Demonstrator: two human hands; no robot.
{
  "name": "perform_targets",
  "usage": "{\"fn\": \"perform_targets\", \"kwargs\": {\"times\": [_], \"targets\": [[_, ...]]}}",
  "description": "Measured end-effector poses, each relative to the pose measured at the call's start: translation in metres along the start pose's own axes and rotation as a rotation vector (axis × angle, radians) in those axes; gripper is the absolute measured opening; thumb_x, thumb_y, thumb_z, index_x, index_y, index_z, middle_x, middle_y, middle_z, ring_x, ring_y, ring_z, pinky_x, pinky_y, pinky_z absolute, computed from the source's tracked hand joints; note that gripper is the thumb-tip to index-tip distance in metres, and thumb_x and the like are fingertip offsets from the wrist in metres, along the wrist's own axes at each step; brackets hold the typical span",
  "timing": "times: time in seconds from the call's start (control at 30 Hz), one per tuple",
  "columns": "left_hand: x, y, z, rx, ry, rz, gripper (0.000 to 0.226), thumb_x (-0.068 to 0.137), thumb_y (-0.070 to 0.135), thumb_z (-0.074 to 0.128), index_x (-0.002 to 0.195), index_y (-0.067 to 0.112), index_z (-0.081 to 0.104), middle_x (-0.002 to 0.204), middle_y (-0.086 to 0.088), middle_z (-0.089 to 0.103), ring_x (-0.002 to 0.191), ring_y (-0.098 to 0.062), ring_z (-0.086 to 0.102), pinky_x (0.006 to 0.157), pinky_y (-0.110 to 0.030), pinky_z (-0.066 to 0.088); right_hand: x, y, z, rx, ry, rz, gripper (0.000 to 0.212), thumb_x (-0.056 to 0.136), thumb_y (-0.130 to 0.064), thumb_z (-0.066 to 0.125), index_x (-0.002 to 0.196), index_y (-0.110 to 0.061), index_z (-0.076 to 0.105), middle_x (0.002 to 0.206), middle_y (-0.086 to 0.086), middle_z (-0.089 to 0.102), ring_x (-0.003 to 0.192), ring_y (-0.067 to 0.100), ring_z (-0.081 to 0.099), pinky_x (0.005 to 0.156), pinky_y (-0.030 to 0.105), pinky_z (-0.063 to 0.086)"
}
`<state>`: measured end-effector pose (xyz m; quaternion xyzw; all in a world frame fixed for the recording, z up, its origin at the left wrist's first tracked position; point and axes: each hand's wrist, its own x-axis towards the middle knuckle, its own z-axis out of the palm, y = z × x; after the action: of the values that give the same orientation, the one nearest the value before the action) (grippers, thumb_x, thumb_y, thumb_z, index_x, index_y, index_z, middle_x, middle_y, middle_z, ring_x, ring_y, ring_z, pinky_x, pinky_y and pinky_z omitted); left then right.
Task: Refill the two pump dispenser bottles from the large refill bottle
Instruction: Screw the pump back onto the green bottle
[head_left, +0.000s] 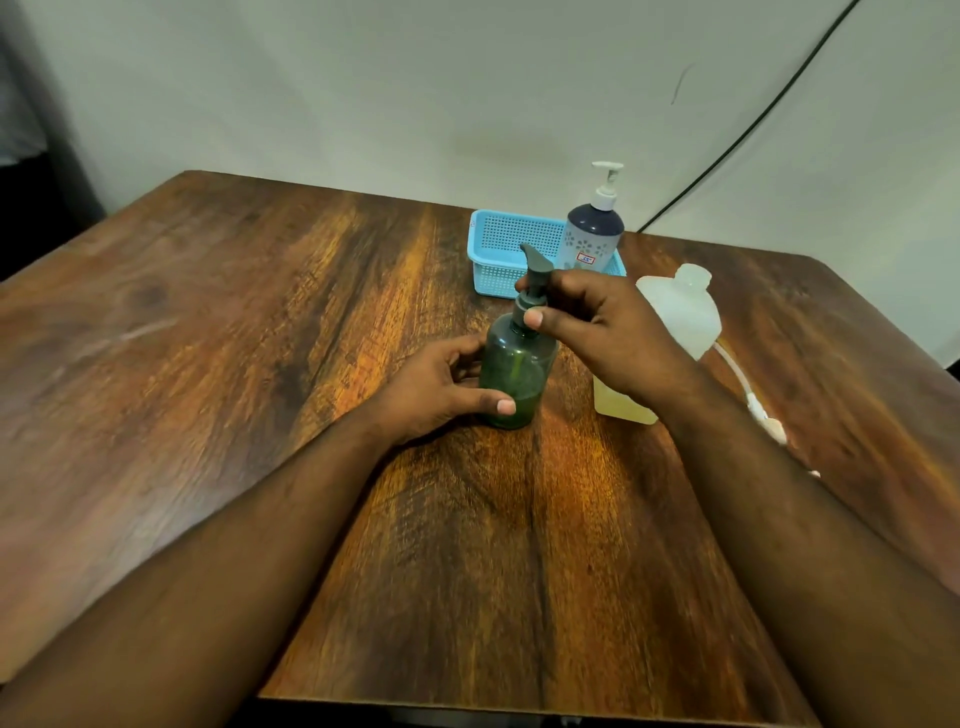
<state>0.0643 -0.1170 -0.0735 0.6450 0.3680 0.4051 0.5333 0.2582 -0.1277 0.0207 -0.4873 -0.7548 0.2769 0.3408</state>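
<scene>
Both hands grip the green bottle (514, 374): left hand (436, 387) wraps its base, right hand (597, 332) apparently pinches the pump collar.

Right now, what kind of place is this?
Probably a room in a home, not a lab: a wood-grain table pushed against a plain wall, a small blue plastic basket with a household pump bottle in it, and a loose black cable running down the wall.

We look from a single head-worn, wide-angle view, facing forward and steeply down over the worktop (260, 364). Both forearms stretch away from us into the centre, so we sit close above the near edge, with the wall (415, 93) rising just behind the far edge.
</scene>
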Motion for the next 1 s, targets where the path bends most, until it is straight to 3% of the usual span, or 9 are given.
{"fn": "perform_targets", "kwargs": {"times": [0.13,0.23,0.37,0.43,0.53,0.67,0.73,0.93,1.0], "targets": [[-0.001,0.0,0.001,0.011,0.01,0.006,0.062,0.07,0.004,0.082,0.127,0.007,0.059,0.119,-0.002,0.07,0.113,-0.016,0.066,0.1,-0.031,0.051,-0.007,0.013,0.02,0.126,0.157,-0.048,0.035,0.088,-0.021,0.068,0.122,-0.015,0.064,0.115,0.0,0.067,0.107,0.006,0.062,0.09,0.021,0.052],[0.001,-0.002,0.0,0.014,0.018,-0.001,0.059,0.071,-0.002,0.081,0.126,0.004,0.059,0.116,-0.003,0.07,0.111,-0.017,0.067,0.096,-0.029,0.052,-0.008,0.017,0.034,0.227,0.268,-0.062,0.036,0.084,-0.021,0.072,0.119,-0.018,0.064,0.112,0.002,0.067,0.105,0.008,0.064,0.089,0.021,0.053],[0.001,-0.001,0.0,0.023,0.011,-0.004,0.056,0.072,-0.005,0.079,0.124,0.005,0.06,0.112,0.002,0.071,0.106,-0.01,0.068,0.088,-0.022,0.052,-0.01,0.02,0.046,0.208,0.479,-0.067,0.025,0.077,-0.025,0.078,0.098,-0.02,0.065,0.088,-0.002,0.062,0.086,0.012,0.061,0.077,0.026,0.053],[0.001,-0.001,0.0,0.008,0.005,-0.011,0.055,0.074,-0.008,0.077,0.124,0.004,0.059,0.11,0.004,0.071,0.103,-0.007,0.068,0.085,-0.019,0.052,-0.011,0.022,0.051,0.2,0.531,-0.099,0.017,0.078,-0.022,0.078,0.083,-0.015,0.062,0.088,0.001,0.062,0.086,0.018,0.061,0.075,0.034,0.054],[0.001,-0.001,-0.001,-0.018,0.004,-0.01,0.056,0.074,-0.009,0.076,0.126,0.004,0.058,0.114,0.002,0.071,0.108,-0.011,0.068,0.088,-0.021,0.052,-0.012,0.022,0.053,0.365,0.492,-0.054,0.019,0.079,-0.016,0.077,0.086,-0.018,0.06,0.095,0.005,0.067,0.094,0.021,0.065,0.084,0.044,0.056],[0.002,-0.001,-0.002,-0.018,-0.012,-0.005,0.055,0.075,-0.01,0.075,0.125,0.004,0.059,0.116,-0.001,0.07,0.11,-0.012,0.067,0.092,-0.023,0.052,-0.011,0.019,0.042,0.539,0.343,0.006,0.042,0.082,-0.006,0.072,0.115,-0.029,0.056,0.111,0.005,0.068,0.106,0.014,0.066,0.088,0.03,0.056],[0.003,-0.001,-0.002,-0.012,-0.028,-0.004,0.056,0.073,-0.004,0.078,0.126,0.005,0.059,0.12,-0.003,0.07,0.114,-0.016,0.065,0.098,-0.03,0.051,-0.009,0.019,0.035,0.53,0.259,-0.017,0.043,0.087,-0.004,0.065,0.125,-0.022,0.057,0.113,-0.004,0.068,0.108,0.006,0.064,0.086,0.02,0.054],[0.003,-0.002,-0.003,-0.021,-0.035,-0.025,0.058,0.069,0.006,0.081,0.123,0.008,0.061,0.121,-0.004,0.069,0.117,-0.019,0.064,0.105,-0.04,0.047,-0.008,0.025,0.026,0.515,0.154,-0.064,0.045,0.09,0.004,0.056,0.131,-0.014,0.049,0.109,-0.014,0.068,0.108,0.0,0.064,0.086,0.015,0.05],[0.003,-0.003,-0.005,-0.026,-0.047,-0.03,0.057,0.072,0.004,0.082,0.124,0.007,0.06,0.123,-0.006,0.069,0.118,-0.022,0.063,0.106,-0.044,0.046,-0.009,0.026,0.023,0.458,0.119,-0.076,0.046,0.091,0.004,0.055,0.134,-0.01,0.047,0.114,-0.008,0.067,0.111,0.0,0.062,0.088,0.015,0.049]]}}
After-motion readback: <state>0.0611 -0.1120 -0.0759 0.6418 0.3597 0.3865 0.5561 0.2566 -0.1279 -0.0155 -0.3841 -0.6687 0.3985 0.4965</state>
